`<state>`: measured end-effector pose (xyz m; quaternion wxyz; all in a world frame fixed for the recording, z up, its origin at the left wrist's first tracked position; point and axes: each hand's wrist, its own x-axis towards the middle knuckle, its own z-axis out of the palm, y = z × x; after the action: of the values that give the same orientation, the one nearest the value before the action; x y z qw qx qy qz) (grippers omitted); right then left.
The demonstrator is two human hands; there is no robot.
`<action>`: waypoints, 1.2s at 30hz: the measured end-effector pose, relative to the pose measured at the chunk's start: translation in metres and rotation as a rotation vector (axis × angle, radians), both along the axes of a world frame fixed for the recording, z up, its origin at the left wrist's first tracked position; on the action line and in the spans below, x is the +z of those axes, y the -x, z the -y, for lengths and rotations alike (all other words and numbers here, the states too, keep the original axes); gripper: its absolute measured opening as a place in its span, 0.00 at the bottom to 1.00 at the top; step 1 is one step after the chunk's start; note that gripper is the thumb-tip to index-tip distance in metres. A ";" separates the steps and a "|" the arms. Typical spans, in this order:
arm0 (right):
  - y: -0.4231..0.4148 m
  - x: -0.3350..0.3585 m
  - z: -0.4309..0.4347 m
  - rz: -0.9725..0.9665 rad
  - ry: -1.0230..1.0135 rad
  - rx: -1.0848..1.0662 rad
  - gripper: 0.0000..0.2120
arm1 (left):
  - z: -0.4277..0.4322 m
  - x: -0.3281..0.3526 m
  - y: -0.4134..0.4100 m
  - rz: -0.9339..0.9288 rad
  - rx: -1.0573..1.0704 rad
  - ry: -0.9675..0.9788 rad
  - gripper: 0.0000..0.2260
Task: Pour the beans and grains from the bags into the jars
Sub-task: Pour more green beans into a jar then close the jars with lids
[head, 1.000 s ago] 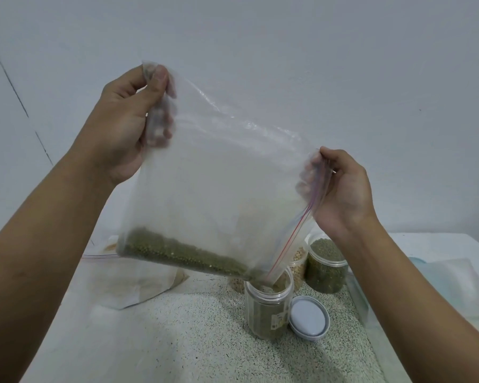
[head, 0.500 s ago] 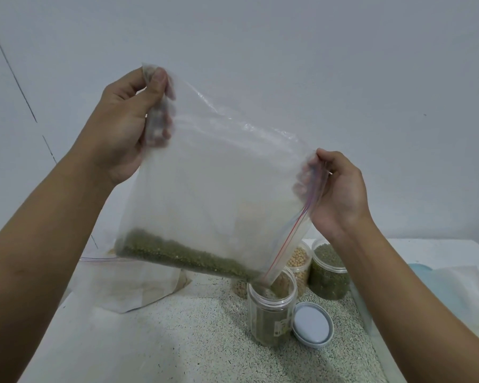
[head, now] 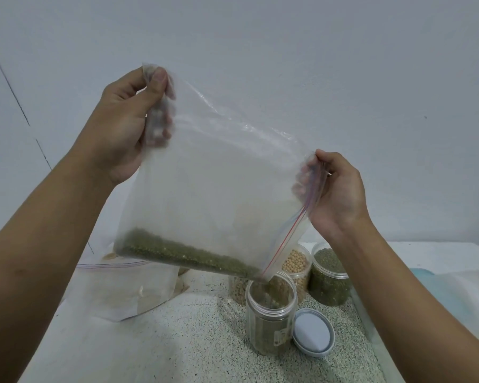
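The zip bag [head: 213,189] of green beans [head: 183,252] hangs tilted in the air between both hands, its lowest corner dipping into the mouth of an open clear jar [head: 270,313]. The left hand [head: 122,125] holds the upper left corner high. Its thumb [head: 158,81] is pressed on the near face of the plastic, and the other fingers are curled behind it, showing blurred through the film. The right hand [head: 337,194], lower down, pinches the top of the bag's open edge, with the thumb on the outside and curled fingertips showing faintly through the plastic. The red-and-blue zip strip runs from this grip down to the corner at the jar. The beans lie in a thin band along the bag's low slanting edge, reaching down to that corner. The jar stands upright on the speckled table top [head: 177,341] and is partly filled with green beans. Its grey lid [head: 313,335] lies just beside it on the right, touching or nearly so. Behind the open jar stand three more jars close together: one of brownish grain [head: 237,288], largely hidden by the bag and the front jar, one of pale yellow beans [head: 296,265], and one of green beans [head: 328,275]. To the left, an empty zip bag [head: 122,288] lies crumpled on the table. At the far right edge lie a bluish object [head: 426,275] and some more translucent plastic [head: 467,294]. A plain pale wall [head: 288,64] closes the scene behind.
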<state>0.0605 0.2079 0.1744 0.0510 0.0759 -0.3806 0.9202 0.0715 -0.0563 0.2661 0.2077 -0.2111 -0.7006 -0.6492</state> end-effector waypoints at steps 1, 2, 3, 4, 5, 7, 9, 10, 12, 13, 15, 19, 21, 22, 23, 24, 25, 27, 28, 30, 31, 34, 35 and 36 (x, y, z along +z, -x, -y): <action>0.000 -0.001 0.000 0.004 -0.002 0.000 0.16 | 0.000 0.000 0.000 0.000 0.001 0.001 0.11; 0.001 -0.001 0.000 0.009 -0.002 0.001 0.16 | 0.000 -0.001 0.001 0.000 0.003 0.002 0.11; 0.001 -0.002 -0.001 0.014 -0.002 0.001 0.16 | -0.001 -0.001 0.001 0.002 0.004 0.001 0.11; 0.001 -0.002 -0.001 0.017 -0.002 -0.001 0.16 | -0.001 -0.002 0.002 0.004 0.003 -0.001 0.11; 0.001 -0.003 -0.002 0.018 -0.004 -0.002 0.16 | -0.001 -0.003 0.002 0.005 0.003 -0.003 0.11; 0.000 -0.004 -0.003 0.020 -0.005 -0.001 0.16 | -0.002 -0.004 0.002 0.006 0.001 -0.004 0.12; 0.000 -0.004 -0.004 0.018 -0.007 -0.002 0.15 | -0.002 -0.005 0.002 0.010 -0.006 -0.002 0.12; -0.001 -0.004 -0.005 0.015 -0.007 -0.001 0.16 | -0.003 -0.005 0.002 0.011 -0.010 -0.002 0.11; -0.002 -0.004 -0.006 0.013 -0.005 -0.001 0.18 | -0.004 -0.006 0.002 0.013 -0.015 -0.002 0.11; -0.002 -0.005 -0.006 0.013 -0.007 -0.006 0.19 | -0.004 -0.006 0.001 0.014 -0.018 -0.002 0.11; -0.003 -0.005 -0.007 0.013 -0.014 -0.015 0.20 | -0.005 -0.007 0.001 0.015 -0.022 -0.003 0.11; -0.005 -0.006 -0.009 0.021 -0.012 -0.022 0.17 | -0.006 -0.009 0.002 0.024 -0.035 -0.008 0.11; -0.006 -0.006 -0.011 0.024 -0.014 -0.024 0.17 | -0.008 -0.010 0.002 0.028 -0.040 -0.011 0.12; -0.006 -0.007 -0.011 0.026 -0.014 -0.025 0.17 | -0.008 -0.011 0.002 0.029 -0.043 -0.011 0.12; -0.007 -0.007 -0.011 0.028 -0.013 -0.027 0.17 | -0.009 -0.011 0.001 0.029 -0.044 -0.010 0.12; -0.007 -0.008 -0.012 0.029 -0.012 -0.028 0.18 | -0.009 -0.012 0.001 0.028 -0.045 -0.008 0.12; -0.007 -0.008 -0.012 0.029 -0.010 -0.028 0.18 | -0.009 -0.012 0.001 0.027 -0.047 -0.005 0.12; -0.009 -0.009 -0.013 0.031 -0.007 -0.023 0.17 | -0.010 -0.012 0.000 0.024 -0.051 0.000 0.12; -0.009 -0.009 -0.014 0.033 -0.005 -0.022 0.16 | -0.011 -0.012 0.000 0.022 -0.052 0.003 0.12; -0.010 -0.010 -0.014 0.042 -0.003 -0.020 0.15 | -0.012 -0.011 -0.001 0.024 -0.052 0.004 0.11; -0.011 -0.010 -0.015 0.047 0.000 -0.017 0.15 | -0.012 -0.011 -0.002 0.026 -0.051 0.002 0.11; -0.013 -0.009 -0.015 0.060 0.014 -0.008 0.15 | -0.012 -0.011 -0.003 0.030 -0.047 0.001 0.10; -0.014 -0.009 -0.015 0.061 0.017 -0.006 0.15 | -0.012 -0.011 -0.004 0.030 -0.046 0.004 0.10; -0.014 -0.009 -0.015 0.061 0.019 -0.007 0.16 | -0.012 -0.011 -0.004 0.029 -0.048 0.005 0.10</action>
<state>0.0748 0.2227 0.1650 0.0432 0.0459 -0.3734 0.9255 0.0758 -0.0443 0.2552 0.1813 -0.2187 -0.7000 -0.6552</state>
